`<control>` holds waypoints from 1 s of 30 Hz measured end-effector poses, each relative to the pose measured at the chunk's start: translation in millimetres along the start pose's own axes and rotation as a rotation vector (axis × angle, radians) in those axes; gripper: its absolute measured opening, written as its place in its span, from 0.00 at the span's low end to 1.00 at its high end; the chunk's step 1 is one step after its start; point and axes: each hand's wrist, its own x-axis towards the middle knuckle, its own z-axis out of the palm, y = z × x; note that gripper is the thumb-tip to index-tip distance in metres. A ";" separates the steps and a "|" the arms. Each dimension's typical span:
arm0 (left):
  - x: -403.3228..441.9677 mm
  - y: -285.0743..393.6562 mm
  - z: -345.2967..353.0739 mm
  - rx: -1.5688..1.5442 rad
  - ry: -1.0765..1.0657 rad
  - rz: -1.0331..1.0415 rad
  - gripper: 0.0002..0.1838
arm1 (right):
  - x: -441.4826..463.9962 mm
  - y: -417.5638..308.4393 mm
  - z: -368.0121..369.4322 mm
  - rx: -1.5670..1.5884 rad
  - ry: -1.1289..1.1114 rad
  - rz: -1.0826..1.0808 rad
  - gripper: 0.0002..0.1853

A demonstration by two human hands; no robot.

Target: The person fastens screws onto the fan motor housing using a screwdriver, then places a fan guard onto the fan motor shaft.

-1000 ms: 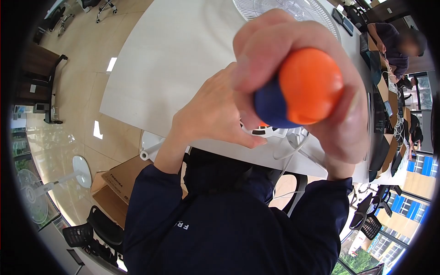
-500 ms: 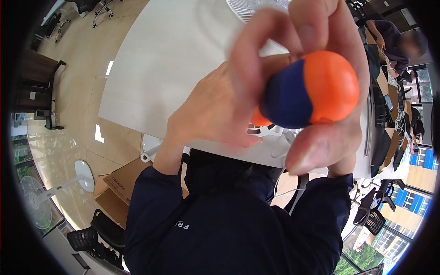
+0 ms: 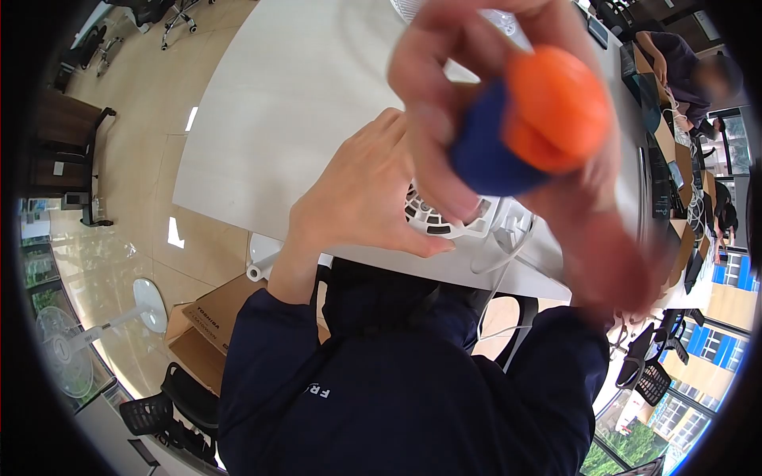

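My right hand, blurred, is curled around the rounded orange and dark blue handle of what looks like a screwdriver. The handle is seen end-on close to the camera, so its shaft and tip are hidden. Its thumb is swung out to the right, away from the handle. Below it, my left hand grips the left side of a white slotted housing on the table, thumb along the near edge. The right hand and handle cover part of the left fingertips and of the housing.
The white table carries a clear ribbed piece at the far side and a phone. A white cable hangs over the near edge. Cardboard box and standing fan are at left; another person sits right.
The handle has shifted up and slightly left and turned, its orange side now facing differently. My right thumb has swung away to the lower right. More of the housing shows; my left hand stays put.
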 end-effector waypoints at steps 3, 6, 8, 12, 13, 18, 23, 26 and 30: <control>-8.1 7.3 2.8 -0.112 0.121 -0.020 0.49 | 0.8 0.5 -1.9 -0.005 -0.019 -0.006 0.44; -3.3 -0.4 5.9 -0.092 0.135 0.063 0.48 | 1.7 -0.4 -2.2 -0.009 -0.046 -0.008 0.44; 4.9 0.9 12.9 -0.353 0.124 -0.009 0.48 | 1.3 -0.9 -1.7 -0.008 -0.052 -0.005 0.44; -3.5 -9.8 13.1 -0.071 0.181 0.166 0.49 | 2.5 -0.9 -1.3 0.003 -0.047 -0.009 0.44; -3.5 -11.6 15.5 -0.070 0.181 0.163 0.49 | 2.5 -0.4 -1.8 0.005 -0.048 -0.007 0.44; 8.4 -17.6 28.3 -0.358 0.333 0.262 0.49 | 3.3 0.6 -2.2 0.020 -0.061 -0.007 0.44; 0.1 -3.4 9.2 -0.014 0.072 0.017 0.49 | 4.2 2.8 -2.1 0.043 -0.072 -0.017 0.44; -2.8 -16.1 36.9 -0.051 0.290 0.086 0.47 | 4.6 3.0 -2.6 0.045 -0.096 -0.028 0.44; 3.6 1.4 -3.7 -0.108 0.165 0.084 0.47 | 5.2 0.2 -3.0 0.049 -0.143 -0.030 0.44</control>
